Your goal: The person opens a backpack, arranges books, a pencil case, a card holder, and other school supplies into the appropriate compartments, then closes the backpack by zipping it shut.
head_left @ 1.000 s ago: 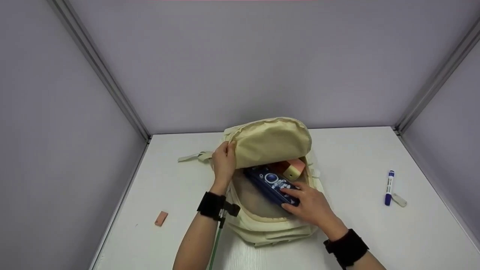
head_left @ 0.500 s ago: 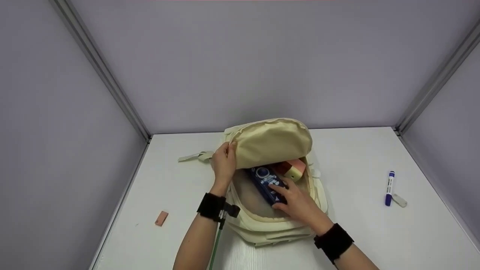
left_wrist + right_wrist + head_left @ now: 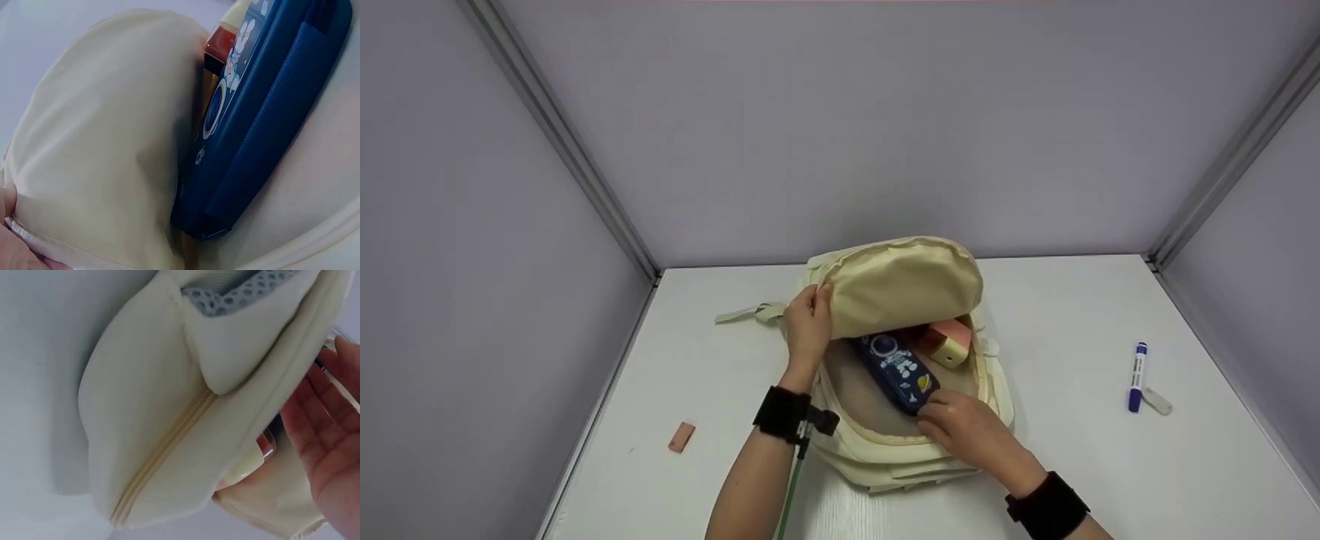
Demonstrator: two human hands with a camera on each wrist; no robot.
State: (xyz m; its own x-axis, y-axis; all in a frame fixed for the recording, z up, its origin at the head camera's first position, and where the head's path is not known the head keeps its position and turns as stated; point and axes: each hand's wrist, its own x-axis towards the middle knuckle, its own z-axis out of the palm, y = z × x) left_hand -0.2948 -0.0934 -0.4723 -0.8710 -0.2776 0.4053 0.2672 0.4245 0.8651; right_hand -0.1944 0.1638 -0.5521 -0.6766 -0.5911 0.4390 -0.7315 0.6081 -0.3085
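A cream backpack [image 3: 900, 474] lies on the table with its main compartment unzipped. My left hand [image 3: 808, 326] grips the edge of its raised flap [image 3: 904, 289], with fingertips on the zipper edge in the left wrist view. Inside the compartment lies a dark blue pencil case [image 3: 896, 371] with an astronaut print, its far end under the flap. My right hand [image 3: 971, 431] is at the near end of the pencil case, over the opening's rim. In the right wrist view its fingers are loosely extended, palm showing. Beside the case sits a pink and yellow box-shaped thing [image 3: 949, 343] with a dark red part.
On the left of the table [image 3: 720, 495] lies a small pink eraser [image 3: 682, 437]. A blue and white marker [image 3: 1138, 377] lies on the right, with a small whitish oblong piece [image 3: 1157, 401] beside it. A strap [image 3: 750, 313] extends left from the backpack. Grey panels enclose the table.
The pencil case has moved left and settled deeper in the backpack. My right hand has let go and drawn back to its near end. My left hand stays on the flap.
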